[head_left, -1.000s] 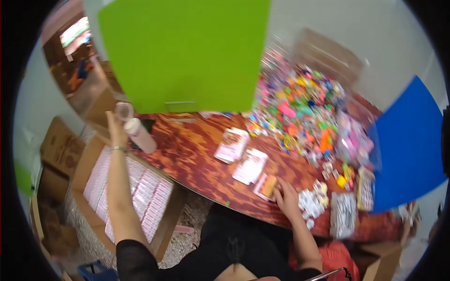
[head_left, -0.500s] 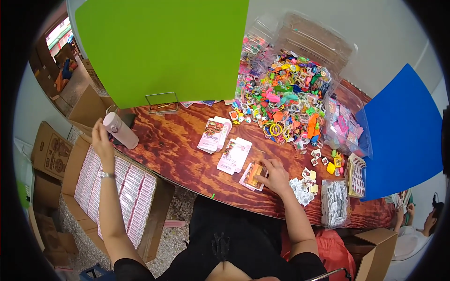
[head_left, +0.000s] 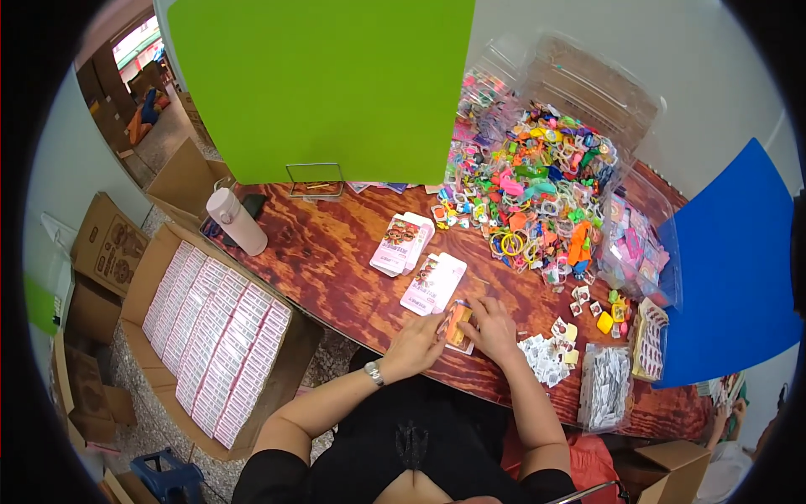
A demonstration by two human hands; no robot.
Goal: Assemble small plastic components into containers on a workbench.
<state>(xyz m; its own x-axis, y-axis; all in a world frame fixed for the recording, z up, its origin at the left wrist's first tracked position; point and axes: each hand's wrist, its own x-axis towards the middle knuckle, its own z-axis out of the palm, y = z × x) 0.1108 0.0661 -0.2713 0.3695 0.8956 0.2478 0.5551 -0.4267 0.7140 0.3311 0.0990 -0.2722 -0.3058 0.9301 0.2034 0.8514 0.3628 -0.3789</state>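
Left hand (head_left: 413, 346) and right hand (head_left: 493, 329) are touching an orange-faced flat packet (head_left: 457, 321), grip unclear; it is probably feeling light, bendable, favouring edge holds.

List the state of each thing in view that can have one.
Small orange item: low over the table, between both hands' fingertips
Left hand: fingers bent at the item
Right hand: fingers bent at the item
Pink-and-white packages: lying on the table
Pink bottle: upright, lid on
Large carton: open, filled with rows
Trinkets: loose, heaped
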